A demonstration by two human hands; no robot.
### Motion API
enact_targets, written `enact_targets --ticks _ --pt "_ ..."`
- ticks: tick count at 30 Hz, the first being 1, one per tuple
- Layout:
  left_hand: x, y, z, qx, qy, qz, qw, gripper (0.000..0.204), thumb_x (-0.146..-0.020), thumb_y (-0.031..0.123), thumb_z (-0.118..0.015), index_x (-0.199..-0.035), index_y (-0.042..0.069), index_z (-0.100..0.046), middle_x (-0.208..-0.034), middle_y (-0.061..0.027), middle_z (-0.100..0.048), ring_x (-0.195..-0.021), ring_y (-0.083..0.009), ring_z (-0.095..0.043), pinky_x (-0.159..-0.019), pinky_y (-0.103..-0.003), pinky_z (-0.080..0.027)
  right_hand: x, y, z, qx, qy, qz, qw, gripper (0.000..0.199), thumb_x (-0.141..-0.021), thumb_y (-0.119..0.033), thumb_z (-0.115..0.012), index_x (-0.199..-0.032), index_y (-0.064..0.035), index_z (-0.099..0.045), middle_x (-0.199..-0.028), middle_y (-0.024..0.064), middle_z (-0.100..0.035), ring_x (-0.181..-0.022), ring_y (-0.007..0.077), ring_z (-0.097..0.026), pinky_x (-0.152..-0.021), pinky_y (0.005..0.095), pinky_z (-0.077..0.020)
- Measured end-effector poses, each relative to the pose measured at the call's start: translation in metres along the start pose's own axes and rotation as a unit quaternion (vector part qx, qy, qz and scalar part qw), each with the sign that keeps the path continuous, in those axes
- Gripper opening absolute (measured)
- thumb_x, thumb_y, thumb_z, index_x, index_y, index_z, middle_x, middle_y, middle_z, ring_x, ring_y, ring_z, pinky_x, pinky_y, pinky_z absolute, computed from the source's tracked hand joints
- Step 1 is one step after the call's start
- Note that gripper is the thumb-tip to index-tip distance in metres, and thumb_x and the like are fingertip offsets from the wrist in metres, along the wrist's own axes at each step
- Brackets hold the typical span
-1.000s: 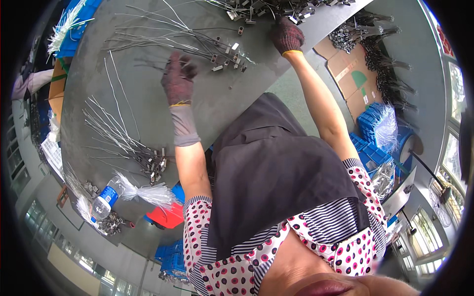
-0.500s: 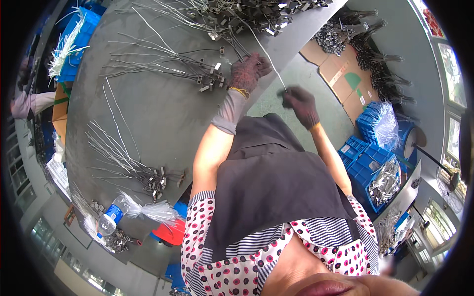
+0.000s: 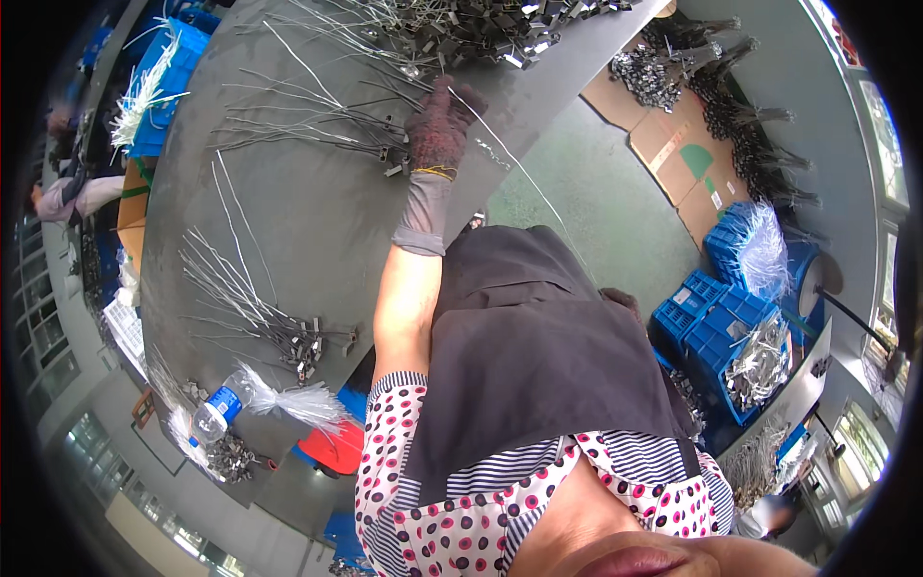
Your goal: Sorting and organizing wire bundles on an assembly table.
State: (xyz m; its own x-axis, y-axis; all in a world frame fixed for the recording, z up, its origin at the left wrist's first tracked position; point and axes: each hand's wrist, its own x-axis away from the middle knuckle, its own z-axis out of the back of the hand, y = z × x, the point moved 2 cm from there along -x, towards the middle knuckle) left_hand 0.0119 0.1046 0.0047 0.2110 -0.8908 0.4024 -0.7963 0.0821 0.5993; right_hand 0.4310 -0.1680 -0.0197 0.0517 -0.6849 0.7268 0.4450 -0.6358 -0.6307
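My left hand (image 3: 440, 130), in a dark reddish work glove, is over the table at the ends of a loose row of wires (image 3: 317, 130) with small square metal pieces. Its fingers are closed on a thin pale wire (image 3: 524, 173), which curves down to the right across the table edge toward my right side. My right hand (image 3: 623, 300), in a dark glove, is low beside the apron. Only a small part of it shows, and its fingers are hidden. Beyond my left hand lies a heap of dark wires with metal pieces (image 3: 481, 29).
Another wire bundle (image 3: 303, 341) lies on the grey table (image 3: 317, 216), near a plastic bottle (image 3: 219, 409) and white ties (image 3: 303, 404). Blue crates (image 3: 735, 337) stand on the floor at right, by flattened cardboard (image 3: 663, 154) bearing more wire bundles. A red stool (image 3: 332, 447) is below the table.
My right hand has dropped down and back beside the apron, the pale wire trailing toward it. My left hand has shifted left and farther over the table, onto the wire ends.
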Motion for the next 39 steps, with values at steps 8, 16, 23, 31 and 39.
enact_targets --ticks 8,16,23,31,39 --pt "0.027 0.018 -0.002 -0.090 0.027 -0.064 0.993 0.021 -0.096 0.021 -0.065 -0.107 0.004 -0.062 -0.079 -0.0084 -0.066 -0.071 -0.0240 -0.068 -0.070 -0.047 -0.061 -0.010 -0.003 0.014 0.067 -0.009 0.063 0.996 0.031 -0.092 -0.024 -0.062 -0.105 0.0033 -0.069 -0.096 0.0163 -0.071 -0.088 0.0203 -0.066 -0.080 0.0333 -0.0505" --pt "0.056 0.021 0.021 -0.075 0.086 -0.047 0.992 0.020 -0.096 0.019 -0.063 -0.108 0.004 -0.062 -0.082 -0.0105 -0.066 -0.070 -0.0257 -0.068 -0.065 -0.046 -0.062 -0.054 -0.027 0.014 0.110 0.008 0.005 0.994 0.035 -0.086 -0.033 -0.063 -0.090 0.0004 -0.071 -0.082 0.0171 -0.071 -0.076 0.0274 -0.067 -0.072 0.0382 -0.0510" --pt "0.057 0.047 0.021 -0.012 0.080 -0.120 0.989 0.024 -0.098 0.022 -0.061 -0.108 0.001 -0.060 -0.087 -0.0120 -0.066 -0.072 -0.0269 -0.068 -0.067 -0.047 -0.062 -0.043 0.006 0.027 0.116 0.053 0.009 0.992 0.043 -0.085 -0.041 -0.062 -0.086 0.0007 -0.071 -0.080 0.0188 -0.070 -0.073 0.0290 -0.066 -0.070 0.0403 -0.0495" --pt "0.063 0.047 0.046 -0.019 0.110 -0.127 0.986 0.026 -0.096 0.024 -0.064 -0.105 -0.001 -0.061 -0.085 -0.0120 -0.067 -0.072 -0.0265 -0.068 -0.067 -0.047 -0.061 -0.065 -0.104 0.001 0.228 0.018 0.037 0.973 0.047 -0.086 -0.045 -0.062 -0.089 0.0011 -0.072 -0.081 0.0195 -0.070 -0.075 0.0313 -0.066 -0.072 0.0409 -0.0495" --pt "0.053 0.084 0.059 -0.007 0.112 -0.184 0.976 0.027 -0.099 0.022 -0.059 -0.114 0.000 -0.060 -0.086 -0.0147 -0.067 -0.073 -0.0273 -0.067 -0.068 -0.045 -0.061 -0.066 -0.080 0.007 0.211 0.065 0.003 0.975 0.047 -0.085 -0.044 -0.064 -0.090 0.0017 -0.072 -0.081 0.0199 -0.071 -0.076 0.0296 -0.068 -0.073 0.0408 -0.0505"
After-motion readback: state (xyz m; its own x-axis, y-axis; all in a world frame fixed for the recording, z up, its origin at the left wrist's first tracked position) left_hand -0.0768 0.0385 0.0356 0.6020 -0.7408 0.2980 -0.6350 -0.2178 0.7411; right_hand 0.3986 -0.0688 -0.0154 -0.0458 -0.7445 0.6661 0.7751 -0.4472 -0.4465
